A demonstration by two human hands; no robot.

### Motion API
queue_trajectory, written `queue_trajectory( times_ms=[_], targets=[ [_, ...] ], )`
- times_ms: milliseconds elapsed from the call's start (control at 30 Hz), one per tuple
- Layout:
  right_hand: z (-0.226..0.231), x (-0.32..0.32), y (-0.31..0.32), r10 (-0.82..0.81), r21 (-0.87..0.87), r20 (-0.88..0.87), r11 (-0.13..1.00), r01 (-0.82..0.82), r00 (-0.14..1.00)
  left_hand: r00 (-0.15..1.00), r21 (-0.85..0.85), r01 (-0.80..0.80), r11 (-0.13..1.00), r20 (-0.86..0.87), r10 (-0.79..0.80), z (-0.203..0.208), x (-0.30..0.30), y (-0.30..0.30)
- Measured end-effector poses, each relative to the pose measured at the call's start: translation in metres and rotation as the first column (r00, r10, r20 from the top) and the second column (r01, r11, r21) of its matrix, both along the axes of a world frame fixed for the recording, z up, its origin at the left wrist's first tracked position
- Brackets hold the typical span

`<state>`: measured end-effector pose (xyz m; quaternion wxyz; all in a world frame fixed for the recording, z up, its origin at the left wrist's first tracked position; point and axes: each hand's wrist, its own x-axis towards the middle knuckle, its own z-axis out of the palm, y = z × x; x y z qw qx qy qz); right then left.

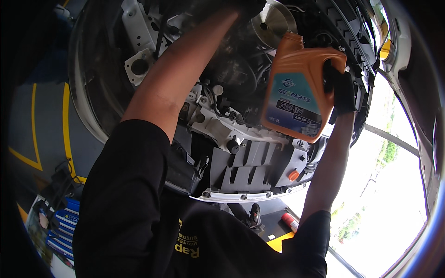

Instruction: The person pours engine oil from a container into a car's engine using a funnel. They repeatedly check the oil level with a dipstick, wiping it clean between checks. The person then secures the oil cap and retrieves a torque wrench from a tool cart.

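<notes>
Engine bay (232, 74) is lying behind; right fingers (339, 85) are gripping an orange jug (294, 88), neck (292, 41) beside metal funnel (282, 28). Left fingers (254, 6): too dark to tell.

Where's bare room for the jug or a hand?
Grey floor between the yellow lines at left; the ribbed panel left of the orange cap looks uncovered but uneven. Crowded: around the metal funnel, left hand and orange jug.
</notes>
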<state>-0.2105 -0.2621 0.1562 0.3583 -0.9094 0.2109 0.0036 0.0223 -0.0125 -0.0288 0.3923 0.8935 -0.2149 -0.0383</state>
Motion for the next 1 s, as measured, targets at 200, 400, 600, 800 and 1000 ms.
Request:
queue_trajectory(
  times_ms=[200,400,600,800,1000],
  targets=[
    [-0.005,-0.018,-0.006,-0.070,0.060,0.171,0.996,0.060,0.983,0.999,-0.009,-0.017,1.000,-0.048,0.016,0.016,-0.012,0.006],
    [-0.016,-0.019,-0.028,-0.126,0.041,0.330,0.992,0.119,0.935,0.995,0.027,0.011,1.000,0.098,-0.013,-0.007,0.002,0.006],
    [-0.040,-0.036,-0.039,-0.212,0.187,0.437,0.972,0.142,0.874,0.998,0.080,0.057,0.995,-0.038,-0.055,0.014,-0.009,0.007],
    [-0.071,-0.053,-0.103,-0.073,-0.018,0.565,0.995,0.101,0.822,0.973,-0.036,0.050,0.998,0.227,-0.041,-0.027,0.012,-0.008],
    [-0.058,-0.062,-0.093,0.030,-0.245,0.700,0.949,0.200,0.714,0.996,0.030,0.070,0.997,0.050,-0.072,0.013,-0.008,0.004]
  ],
)
